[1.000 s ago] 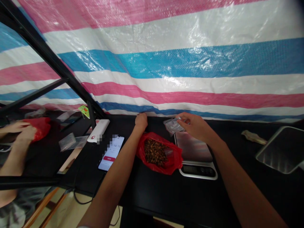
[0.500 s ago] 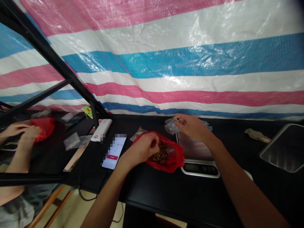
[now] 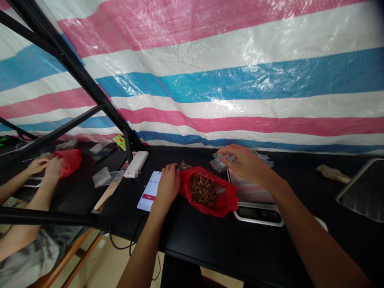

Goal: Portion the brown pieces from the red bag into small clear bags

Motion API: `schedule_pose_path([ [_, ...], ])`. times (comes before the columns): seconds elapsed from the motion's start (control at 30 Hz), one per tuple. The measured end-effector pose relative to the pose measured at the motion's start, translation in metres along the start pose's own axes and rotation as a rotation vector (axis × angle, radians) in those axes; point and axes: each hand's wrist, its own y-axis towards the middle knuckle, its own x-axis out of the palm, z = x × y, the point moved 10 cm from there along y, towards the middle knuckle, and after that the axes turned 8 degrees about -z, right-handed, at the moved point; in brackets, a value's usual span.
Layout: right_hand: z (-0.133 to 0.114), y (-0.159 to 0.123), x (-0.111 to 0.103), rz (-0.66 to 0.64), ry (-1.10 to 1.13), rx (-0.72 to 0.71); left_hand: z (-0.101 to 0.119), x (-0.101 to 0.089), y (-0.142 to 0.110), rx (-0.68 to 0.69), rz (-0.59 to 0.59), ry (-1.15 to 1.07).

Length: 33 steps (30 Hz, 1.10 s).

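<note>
The left hand (image 3: 168,186) had come out of the red bag (image 3: 210,204) and lay released beside it; the right hand (image 3: 247,166) stayed over clear packets (image 3: 218,164), its grip unclear.

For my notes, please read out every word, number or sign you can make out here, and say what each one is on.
Phone screen: ":14", the end of a time; the first digits are unclear.
Red button on the phone: too small to read.
Digital scale display: no digits readable.
Green-yellow card: too small to read.

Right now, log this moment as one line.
left hand: beside red plastic bag | right hand: at small clear plastic bags | brown pieces: in bag
</note>
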Motion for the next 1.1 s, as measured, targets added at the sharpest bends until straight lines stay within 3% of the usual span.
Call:
schedule_pose_path([
  [0.1, -0.01, -0.002, 0.008, -0.063, -0.001, -0.035, -0.001, 0.007, 0.023, -0.007, -0.054, -0.031],
  [0.23, -0.008, -0.004, 0.009, -0.084, 0.0, -0.037, -0.003, 0.023, 0.042, -0.078, -0.233, -0.039],
  [0.27, -0.006, -0.004, 0.009, -0.089, -0.003, -0.034, -0.005, 0.019, 0.046, -0.103, -0.208, -0.077],
  [0.33, -0.003, -0.004, 0.009, -0.1, 0.003, -0.026, -0.007, 0.0, 0.054, -0.148, -0.043, -0.232],
  [0.4, -0.001, -0.004, 0.01, -0.106, 0.027, -0.018, -0.007, -0.023, 0.058, -0.162, 0.195, -0.507],
  [0.47, -0.001, -0.003, 0.011, -0.101, 0.055, -0.009, 0.003, -0.025, 0.065, -0.119, 0.258, -0.89],
  [0.57, -0.001, -0.001, 0.01, -0.073, 0.101, 0.03, 0.044, -0.001, 0.071, -0.021, 0.054, -1.417],
  [0.73, -0.009, 0.001, 0.01, -0.077, 0.083, 0.034, 0.088, 0.028, 0.046, 0.054, -0.126, -1.713],
  [0.83, -0.009, 0.001, 0.015, -0.117, -0.003, 0.046, 0.093, 0.037, 0.039, 0.111, -0.2, -1.618],
  [0.9, -0.005, 0.0, 0.015, -0.118, -0.037, 0.084, 0.086, 0.035, 0.045, 0.155, -0.215, -1.375],
  [0.93, -0.004, 0.0, 0.015, -0.113, -0.045, 0.098, 0.075, 0.03, 0.05, 0.163, -0.172, -1.2],
  [1.0, -0.002, 0.0, 0.012, -0.101, -0.051, 0.104, 0.036, 0.005, 0.06, 0.058, 0.109, -0.737],
  [1.03, -0.001, 0.0, 0.011, -0.094, -0.051, 0.102, 0.02, -0.004, 0.064, -0.014, 0.193, -0.493],
  [1.1, -0.001, 0.0, 0.007, -0.079, -0.046, 0.1, -0.007, -0.006, 0.072, -0.149, 0.204, -0.164],
])
